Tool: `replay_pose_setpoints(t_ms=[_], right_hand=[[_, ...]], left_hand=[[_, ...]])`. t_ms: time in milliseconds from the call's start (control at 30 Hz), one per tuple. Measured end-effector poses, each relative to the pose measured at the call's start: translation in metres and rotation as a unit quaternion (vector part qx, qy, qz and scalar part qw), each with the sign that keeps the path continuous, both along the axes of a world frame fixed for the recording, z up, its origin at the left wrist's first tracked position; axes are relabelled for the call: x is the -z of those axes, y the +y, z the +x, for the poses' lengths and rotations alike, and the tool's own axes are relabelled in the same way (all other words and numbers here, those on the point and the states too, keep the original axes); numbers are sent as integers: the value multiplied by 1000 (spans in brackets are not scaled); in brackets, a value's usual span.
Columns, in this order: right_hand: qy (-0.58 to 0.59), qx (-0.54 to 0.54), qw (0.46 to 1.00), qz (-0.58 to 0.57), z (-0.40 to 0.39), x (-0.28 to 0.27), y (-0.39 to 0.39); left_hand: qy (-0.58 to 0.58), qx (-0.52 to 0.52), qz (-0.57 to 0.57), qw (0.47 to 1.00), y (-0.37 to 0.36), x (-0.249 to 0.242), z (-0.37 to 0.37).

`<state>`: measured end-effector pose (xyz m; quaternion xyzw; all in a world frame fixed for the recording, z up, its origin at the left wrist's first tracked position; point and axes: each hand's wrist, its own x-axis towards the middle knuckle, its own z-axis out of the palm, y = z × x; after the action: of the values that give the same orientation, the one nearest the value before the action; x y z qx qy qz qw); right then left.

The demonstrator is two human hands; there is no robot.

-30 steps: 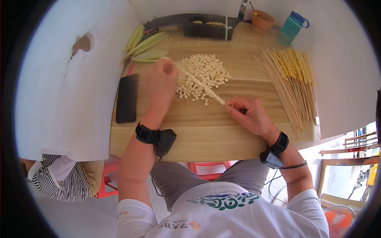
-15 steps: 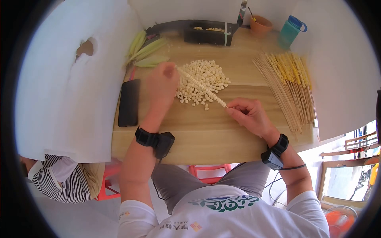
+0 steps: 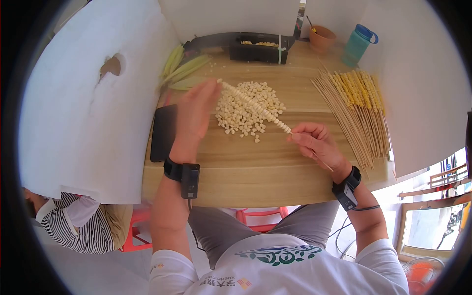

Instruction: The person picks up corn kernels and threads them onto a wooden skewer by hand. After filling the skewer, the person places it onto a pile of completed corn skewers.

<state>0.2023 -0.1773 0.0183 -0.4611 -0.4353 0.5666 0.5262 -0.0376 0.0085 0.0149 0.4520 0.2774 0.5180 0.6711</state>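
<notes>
My right hand (image 3: 319, 145) pinches a thin wooden skewer (image 3: 325, 162) near the middle of the view; its bare end sticks out below the fingers. Pale corn kernels (image 3: 255, 105) are threaded along the skewer, which slants up and left. At its upper tip is my left hand (image 3: 194, 110), blurred, with fingers reaching upward. Whether those fingers touch or hold anything cannot be made out. Beneath the skewer, a pile of loose corn kernels (image 3: 236, 118) lies on the wooden table (image 3: 246, 172).
Right: bare skewers (image 3: 344, 123) beside several skewers of yellow kernels (image 3: 359, 88). Left: a black phone-like slab (image 3: 162, 132) and green husks (image 3: 187, 69). Back: a black box (image 3: 255, 53), clay pot (image 3: 322, 40) and blue bottle (image 3: 358, 45). Lower left: a person in striped clothing (image 3: 81, 226).
My left hand has turned, its fingers straighter by the skewer tip. My right hand and the threaded skewer have shifted slightly right, and the skewer's lower end now shows. The view has tilted slightly.
</notes>
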Motion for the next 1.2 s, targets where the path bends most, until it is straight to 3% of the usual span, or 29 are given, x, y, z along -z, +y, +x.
replay_pose_setpoints(t_ms=[400,633,1200], right_hand=[[-2,-12,1000,-4,0,0,-1],[-34,-23,999,-9,0,-7,-2],[-59,-27,998,3,-1,-5,-1]], left_hand=[[-92,50,-53,993,4,3,-3],[-92,46,-51,993,2,7,2],[-133,64,-165,975,-2,14,6]])
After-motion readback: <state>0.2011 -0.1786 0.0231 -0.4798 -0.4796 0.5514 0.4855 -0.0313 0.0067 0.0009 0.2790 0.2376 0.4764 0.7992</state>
